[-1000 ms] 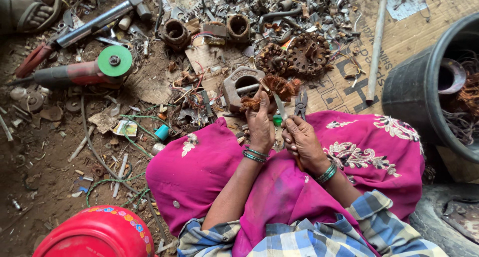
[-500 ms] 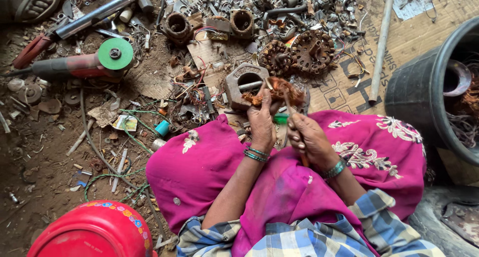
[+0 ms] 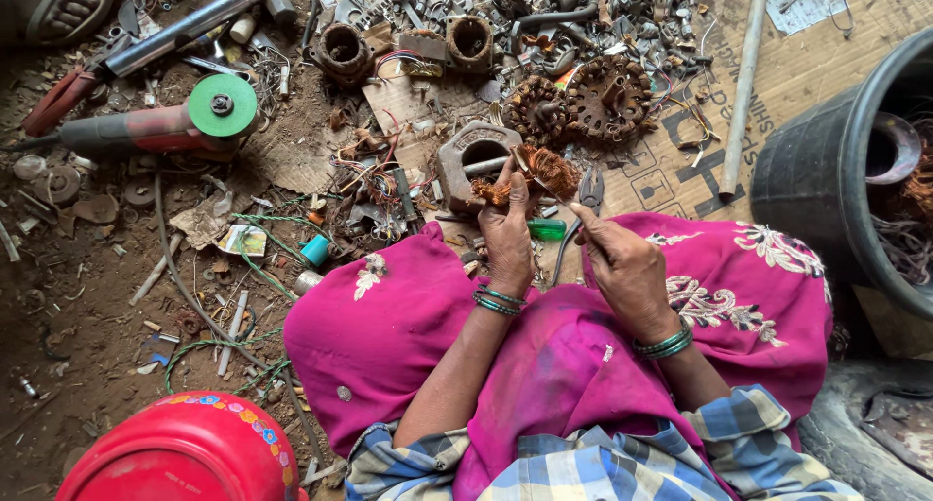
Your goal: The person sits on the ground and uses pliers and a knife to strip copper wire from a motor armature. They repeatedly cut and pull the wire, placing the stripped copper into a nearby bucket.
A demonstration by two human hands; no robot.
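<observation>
- Copper wire, a tangled reddish bundle [image 3: 546,172], sits at the fingertips of the left hand [image 3: 508,237], which is closed around its lower left end; the bundle lies at about one o'clock from that hand.
- The bundle's long axis runs from roughly eight o'clock up to two o'clock, its frayed, wider end pointing toward two o'clock (the near end is hidden under the thumb).
- The right hand [image 3: 627,268] is at four o'clock from the bundle and apart from it; its fingers are curled, forefinger stretched toward ten o'clock, and I cannot tell whether they pinch anything.
- A green-handled tool [image 3: 546,229] lies between the two hands, on the pink cloth [image 3: 389,326] over the lap.
- Just past the bundle, at eleven o'clock, is a grey metal housing [image 3: 472,153]; two rusty wound stators [image 3: 583,101] lie at twelve to one o'clock.
- An angle grinder with a green disc [image 3: 222,105] rests well off at ten o'clock, a black tub [image 3: 816,161] at three o'clock.
</observation>
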